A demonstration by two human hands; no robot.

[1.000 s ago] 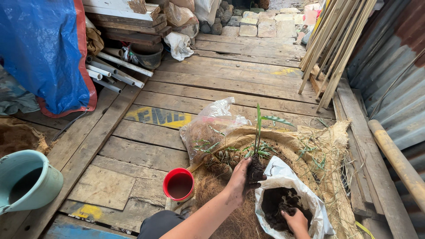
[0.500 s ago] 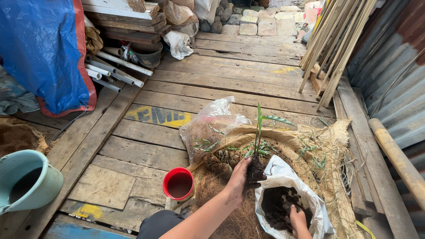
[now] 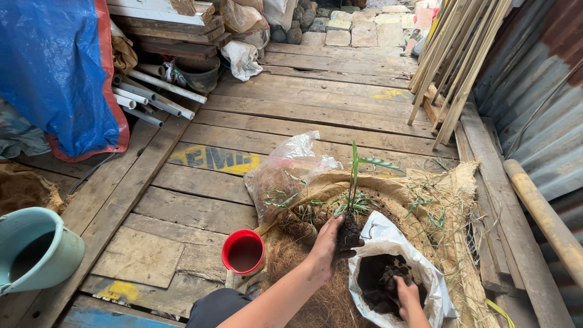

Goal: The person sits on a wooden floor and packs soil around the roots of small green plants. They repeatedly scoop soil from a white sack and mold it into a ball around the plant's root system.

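My left hand [image 3: 331,243] is closed around the dark soil-covered root ball of a thin green seedling [image 3: 354,182] that stands upright above a burlap sack [image 3: 452,200]. My right hand [image 3: 405,294] reaches down into a white plastic bag [image 3: 388,234] of dark soil [image 3: 373,279] and grips a clump of that soil. Brown coconut fibre [image 3: 291,261] lies under my left forearm. More small seedlings [image 3: 303,209] lie on the sack just behind my left hand.
A red cup [image 3: 243,251] with dark liquid stands left of my left arm. A pale green bucket [image 3: 33,250] sits at the far left. White pipes [image 3: 152,97], a blue tarp [image 3: 54,73], leaning wooden slats [image 3: 452,67] and a corrugated metal wall [image 3: 540,103] border the plank floor [image 3: 291,115].
My right hand has lifted slightly inside the bag with a clump of soil in its fingers. My left hand and the seedling have stayed in place.
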